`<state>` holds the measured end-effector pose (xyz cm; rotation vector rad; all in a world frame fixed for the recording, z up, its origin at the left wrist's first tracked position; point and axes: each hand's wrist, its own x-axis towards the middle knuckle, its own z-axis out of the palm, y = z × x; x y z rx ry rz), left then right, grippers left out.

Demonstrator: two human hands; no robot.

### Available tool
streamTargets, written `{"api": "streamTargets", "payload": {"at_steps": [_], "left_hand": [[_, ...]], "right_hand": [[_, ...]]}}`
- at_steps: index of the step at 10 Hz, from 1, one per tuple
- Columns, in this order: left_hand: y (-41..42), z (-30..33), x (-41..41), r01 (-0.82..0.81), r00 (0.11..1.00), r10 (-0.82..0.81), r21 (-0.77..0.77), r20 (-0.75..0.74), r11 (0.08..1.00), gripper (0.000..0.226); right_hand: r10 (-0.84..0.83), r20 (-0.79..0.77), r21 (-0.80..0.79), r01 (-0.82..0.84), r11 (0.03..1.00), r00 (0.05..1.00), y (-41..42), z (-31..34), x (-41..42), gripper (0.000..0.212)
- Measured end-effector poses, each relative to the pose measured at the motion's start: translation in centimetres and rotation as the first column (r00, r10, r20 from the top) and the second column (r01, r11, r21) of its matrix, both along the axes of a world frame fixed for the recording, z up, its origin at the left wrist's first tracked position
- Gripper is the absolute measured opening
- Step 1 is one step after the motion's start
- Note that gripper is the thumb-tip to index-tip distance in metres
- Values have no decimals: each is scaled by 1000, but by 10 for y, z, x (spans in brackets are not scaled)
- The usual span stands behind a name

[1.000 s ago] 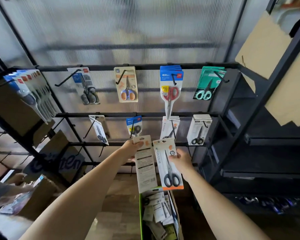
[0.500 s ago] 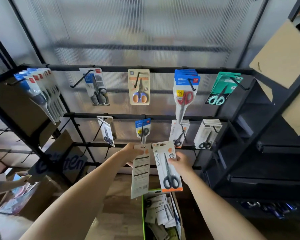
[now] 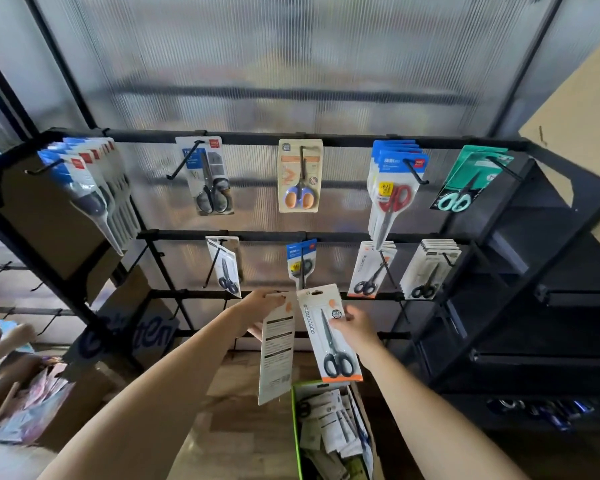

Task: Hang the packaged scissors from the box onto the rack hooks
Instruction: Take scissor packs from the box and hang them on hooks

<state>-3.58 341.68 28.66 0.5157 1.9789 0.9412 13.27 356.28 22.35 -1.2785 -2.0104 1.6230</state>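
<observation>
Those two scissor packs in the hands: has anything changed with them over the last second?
Little has changed. The left hand has turned its pack more edge-on, printed back showing; it hangs from the pinched top. The right hand still holds the front-facing pack upright. Neither is on a hook. The packs on the rack and the box below look unchanged.

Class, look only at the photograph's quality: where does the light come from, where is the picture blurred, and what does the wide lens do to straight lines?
Head view: daylight comes through the ribbed translucent panel behind the rack, which is smeared and soft; the card in the right hand stays readable, with "SCISSORS" legible on the packaged scissors; rack bars bow and fan outward at the edges; the shelves on the right lie in deep shadow.
</observation>
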Motion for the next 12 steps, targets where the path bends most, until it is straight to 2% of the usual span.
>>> {"api": "streamTargets", "payload": {"at_steps": [2,5,6,7,8,10,11,12], "left_hand": [[-1,0,-13,-1,1000,0,-25,-26,1000,16],[34,-12,-2,142,990,-142,0,-16,990,17],[49,-14,13,191,981,-192,52,1,980,15],[62,-19,31,251,968,-250,50,-31,967,26],[76,-26,40,305,951,-303,32,-58,952,20],[102,-19,51,301,952,-297,62,-67,951,8],[116,-12,56,278,956,-276,3,-101,961,31],[129,-11,64,266,957,-261,25,-126,964,29]], "right_hand": [[-70,27,1,70,998,997,-5,-4,-6,19],[-229,-33,40,230,972,973,9,3,14,10],[-311,-29,40,312,949,950,17,2,26,10],[-390,14,61,388,920,921,23,-1,38,15],[-443,20,69,440,895,897,27,-3,52,19],[-442,68,59,439,897,895,49,-14,74,20],[-409,105,63,404,912,907,68,-20,82,18],[-351,136,47,348,936,927,81,-16,83,15]]}}
